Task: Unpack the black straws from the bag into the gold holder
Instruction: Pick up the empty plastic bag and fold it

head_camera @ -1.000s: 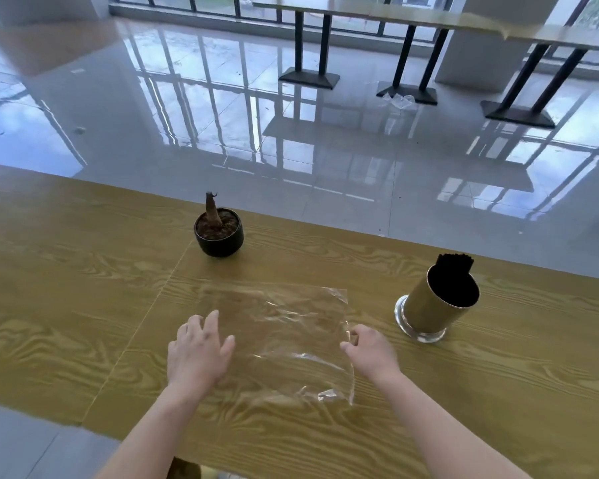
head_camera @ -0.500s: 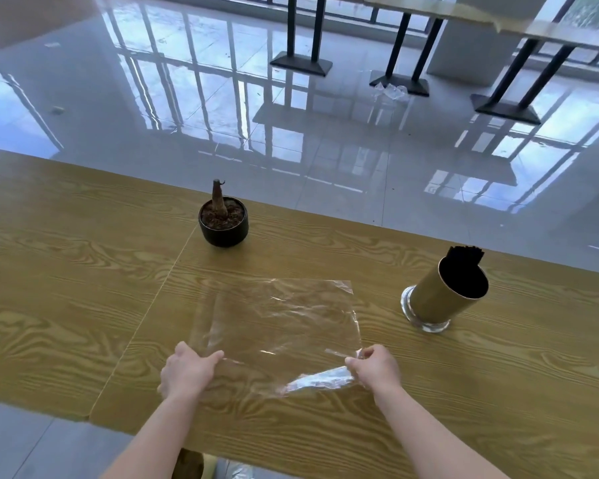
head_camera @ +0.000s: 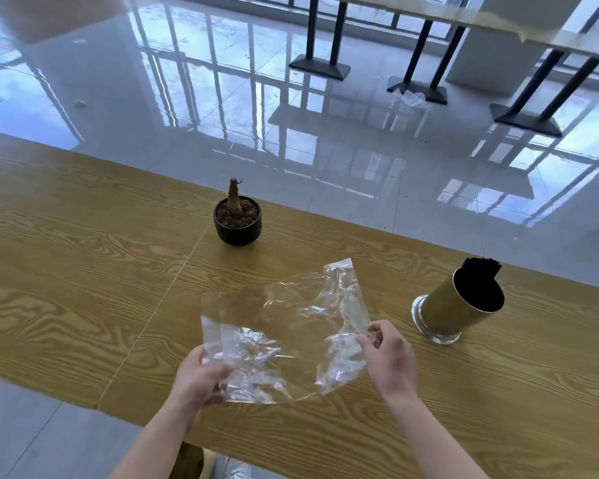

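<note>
Bag pinched between left hand and right hand.

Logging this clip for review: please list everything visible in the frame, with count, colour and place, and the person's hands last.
table: one, yellow-brown wood grain, across the foreground
plastic bag: one, clear, crumpled, lifted over the table between both hands; no straws seen in it
gold holder: one, gold with a silver base, on the table at right
black straws: a bunch, black, standing in the gold holder
plant pot: one, black, with soil and a brown stump, near the table's far edge
plastic scrap: one, clear, on the floor by the far tables
left hand: pinching the bag's near left edge
right hand: pinching the bag's right edge
</note>
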The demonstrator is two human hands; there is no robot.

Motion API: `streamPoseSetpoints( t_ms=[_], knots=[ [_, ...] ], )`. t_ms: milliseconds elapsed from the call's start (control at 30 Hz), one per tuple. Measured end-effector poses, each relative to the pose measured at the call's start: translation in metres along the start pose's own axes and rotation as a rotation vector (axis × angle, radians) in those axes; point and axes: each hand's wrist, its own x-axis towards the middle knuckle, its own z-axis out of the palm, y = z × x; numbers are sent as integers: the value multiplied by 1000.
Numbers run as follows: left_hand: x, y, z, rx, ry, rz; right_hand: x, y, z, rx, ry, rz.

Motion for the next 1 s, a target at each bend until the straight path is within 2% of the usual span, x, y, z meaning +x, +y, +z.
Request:
streamPoseSetpoints(
  t_ms=[133, 233, 333, 433, 500, 600, 667, 733, 800, 833, 900, 1000],
  knots=[
    [-12, -4, 18, -2, 0, 96, -16, -30, 3, -14, 53, -242],
    [-17, -7, 31, -55, 9, 94, -36, -59, 19, -30, 48, -486],
    [-19, -13, 36, -173, -19, 66, -60, -78, 42, -7, -130, -593],
    [-22, -16, 32, -378, -128, 8, -75, -78, 71, -146, -327, -632],
    [-23, -15, 30, -389, -130, -40, -79, -77, 82, -198, -466, -607],
    [-19, -18, 28, -293, -14, -13, -81, -77, 92, -147, -585, -593],
    [-15, -17, 28, -271, 37, 3, -81, -75, 91, -41, -569, -553],
    [-12, -17, 27, -295, 52, -9, -76, -68, 88, 44, -431, -470],
    [-10, -16, 24, -353, 38, -44, -67, -59, 85, 45, -275, -312],
    [-9, -16, 22, -385, 27, -66, -60, -56, 84, 17, -250, -191],
    [-7, -17, 17, -431, 3, -100, -46, -53, 82, -20, -323, 76],
    [-4, -17, 13, -422, -1, -119, -33, -59, 81, 181, -461, 319]
  ],
)
